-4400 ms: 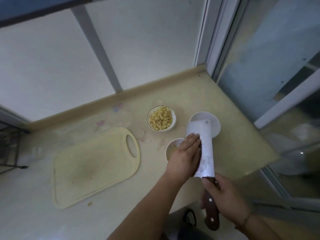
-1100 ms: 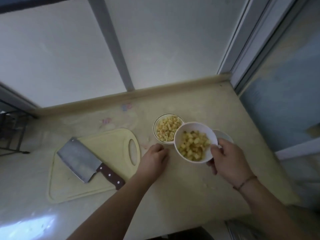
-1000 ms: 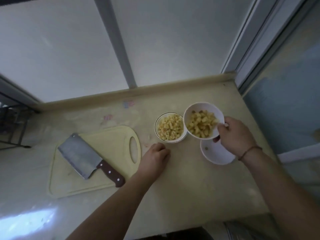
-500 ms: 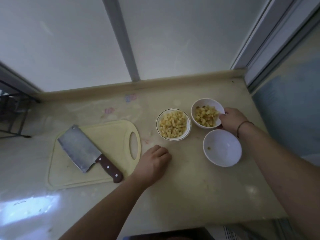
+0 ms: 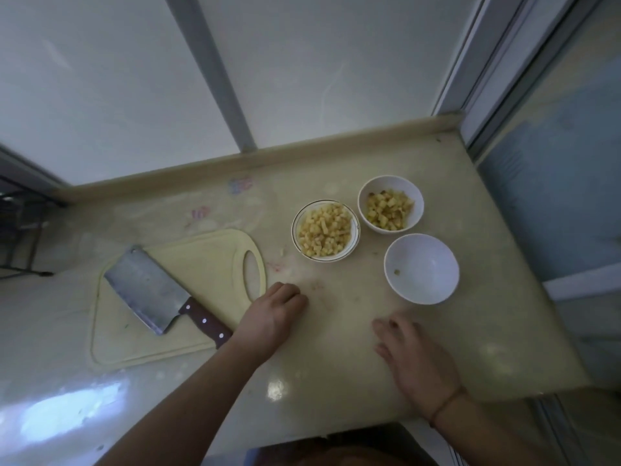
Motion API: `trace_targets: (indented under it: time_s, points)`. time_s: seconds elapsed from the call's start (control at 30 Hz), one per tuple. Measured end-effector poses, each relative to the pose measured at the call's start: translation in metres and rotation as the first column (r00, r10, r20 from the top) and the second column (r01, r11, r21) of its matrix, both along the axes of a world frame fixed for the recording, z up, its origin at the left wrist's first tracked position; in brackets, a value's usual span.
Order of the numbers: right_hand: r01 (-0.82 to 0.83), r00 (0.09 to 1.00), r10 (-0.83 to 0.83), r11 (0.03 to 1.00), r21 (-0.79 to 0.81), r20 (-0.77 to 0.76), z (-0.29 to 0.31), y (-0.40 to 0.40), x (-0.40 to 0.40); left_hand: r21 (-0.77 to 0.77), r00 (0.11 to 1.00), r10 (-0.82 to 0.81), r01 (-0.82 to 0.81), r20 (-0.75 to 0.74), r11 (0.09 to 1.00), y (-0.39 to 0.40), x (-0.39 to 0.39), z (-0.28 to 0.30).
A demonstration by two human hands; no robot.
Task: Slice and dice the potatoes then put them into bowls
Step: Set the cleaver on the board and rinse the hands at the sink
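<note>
Three bowls stand on the pale countertop (image 5: 336,364). A gold-rimmed bowl (image 5: 295,216) holds diced potato (image 5: 324,233). Behind it to the right, a white bowl (image 5: 416,210) also holds diced potato (image 5: 388,210). A third white bowl (image 5: 421,269) holds only a tiny scrap. A cleaver (image 5: 158,294) with a dark riveted handle lies on the cream cutting board (image 5: 208,257). My left hand (image 5: 272,317) rests on the counter beside the board with fingers curled under, holding nothing. My right hand (image 5: 413,358) lies flat on the counter, fingers spread, in front of the bowls.
A raised lip (image 5: 255,163) runs along the counter's back under frosted window panes. The counter's right edge (image 5: 524,264) drops off beside a glass door. A dark wire rack (image 5: 20,230) stands at far left.
My right hand let go of the white bowl of diced potato at the back right and drew back onto the counter. My left hand stayed put.
</note>
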State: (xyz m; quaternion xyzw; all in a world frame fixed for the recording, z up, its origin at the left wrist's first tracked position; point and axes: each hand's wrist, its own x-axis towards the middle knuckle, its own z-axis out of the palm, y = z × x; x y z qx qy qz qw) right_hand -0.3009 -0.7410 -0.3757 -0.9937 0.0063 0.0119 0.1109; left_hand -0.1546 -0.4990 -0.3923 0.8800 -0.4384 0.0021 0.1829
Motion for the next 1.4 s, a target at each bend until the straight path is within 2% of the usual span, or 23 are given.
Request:
trace_targets:
  time_s: [0.1,0.17,0.23,0.3,0.33,0.37,0.4,0.47,0.57,0.63,0.73,0.83,0.87,0.9,0.93,0.97,1.0,1.03,1.07,1.13,1.2,1.3,1.4]
  points:
    - [-0.055,0.995,0.056,0.998,-0.014,0.087,-0.002,-0.001,-0.005,-0.036,0.997,0.075,-0.077,-0.034,0.996,-0.005,-0.004,0.001]
    - [-0.068,0.991,0.072,0.997,-0.040,0.117,-0.001,-0.005,-0.011,-0.147,0.953,0.248,-0.274,-0.177,0.950,-0.011,-0.014,0.007]
    - [-0.074,0.993,0.077,0.996,-0.042,0.088,-0.001,-0.006,-0.017,-0.195,0.786,0.459,-0.569,-0.414,0.799,-0.022,-0.029,0.022]
    - [-0.086,0.995,0.088,0.995,-0.049,0.045,0.000,-0.002,-0.024,-0.105,0.459,0.542,-0.822,-0.704,0.560,-0.035,-0.040,0.036]
    - [-0.092,0.995,0.094,0.994,-0.060,0.026,0.001,0.001,-0.026,-0.069,0.279,0.434,-0.896,-0.857,0.439,-0.041,-0.044,0.038]
    - [-0.095,0.995,0.096,0.993,-0.071,0.006,0.002,0.002,-0.027,-0.041,0.121,0.228,-0.944,-0.966,0.327,-0.046,-0.046,0.041]
    - [-0.092,0.996,0.091,0.993,-0.074,-0.010,0.002,0.003,-0.028,0.001,-0.005,-0.018,-0.970,-1.000,0.241,-0.049,-0.047,0.045]
    - [-0.055,0.998,0.054,0.997,-0.056,-0.013,0.000,0.002,-0.028,0.116,-0.170,-0.385,-0.980,-0.907,0.159,-0.051,-0.050,0.051]
    - [-0.006,1.000,0.006,1.000,-0.010,0.001,-0.004,-0.001,-0.026,0.238,-0.270,-0.552,-0.963,-0.789,0.130,-0.051,-0.057,0.053]
    - [0.072,0.997,-0.073,0.992,0.105,0.012,-0.006,-0.005,-0.023,0.251,-0.281,-0.550,-0.959,-0.787,0.131,-0.051,-0.064,0.051]
    - [0.300,0.948,-0.318,0.875,0.380,-0.017,0.003,-0.003,-0.012,0.270,-0.293,-0.572,-0.954,-0.766,0.126,-0.056,-0.072,0.048]
    - [0.316,0.940,-0.340,0.835,0.451,-0.029,0.012,0.015,0.002,0.277,-0.314,-0.495,-0.949,-0.810,0.150,-0.064,-0.077,0.050]
    - [0.316,0.940,-0.340,0.829,0.461,-0.032,0.014,0.018,0.004,0.246,-0.306,-0.373,-0.949,-0.876,0.198,-0.066,-0.078,0.051]
    - [0.316,0.939,-0.341,0.825,0.468,-0.032,0.016,0.017,0.005,0.190,-0.244,-0.173,-0.942,-0.954,0.278,-0.065,-0.078,0.053]
    - [0.318,0.939,-0.342,0.822,0.473,-0.037,0.017,0.014,0.005,0.123,-0.105,0.067,-0.907,-0.992,0.402,-0.063,-0.078,0.053]
    - [0.327,0.937,-0.345,0.820,0.471,-0.050,0.017,0.010,0.003,0.081,0.104,0.289,-0.822,-0.952,0.563,-0.061,-0.078,0.053]
    - [0.333,0.938,-0.340,0.822,0.463,-0.070,0.017,0.006,0.000,0.112,0.326,0.444,-0.690,-0.835,0.715,-0.058,-0.078,0.053]
    - [0.325,0.942,-0.326,0.831,0.452,-0.078,0.017,0.003,-0.003,0.210,0.520,0.525,-0.546,-0.674,0.811,-0.058,-0.079,0.053]
    - [0.305,0.950,-0.303,0.844,0.440,-0.075,0.017,0.002,-0.005,0.321,0.678,0.534,-0.428,-0.505,0.845,-0.059,-0.079,0.054]
    - [0.247,0.969,-0.234,0.876,0.414,-0.081,0.015,0.004,-0.005,0.438,0.869,0.418,-0.278,-0.266,0.855,-0.063,-0.081,0.050]
    - [0.170,0.984,-0.141,0.916,0.364,-0.105,0.009,0.011,-0.006,0.483,0.935,0.307,-0.188,-0.178,0.855,-0.068,-0.083,0.045]
    - [0.094,0.990,-0.064,0.965,0.243,-0.126,0.002,0.022,-0.007,0.458,0.976,0.147,-0.059,-0.160,0.887,-0.064,-0.084,0.036]
    - [0.041,0.993,-0.028,0.994,0.106,-0.116,0.004,0.025,-0.003,0.506,0.997,-0.011,0.051,-0.081,0.861,-0.055,-0.083,0.021]
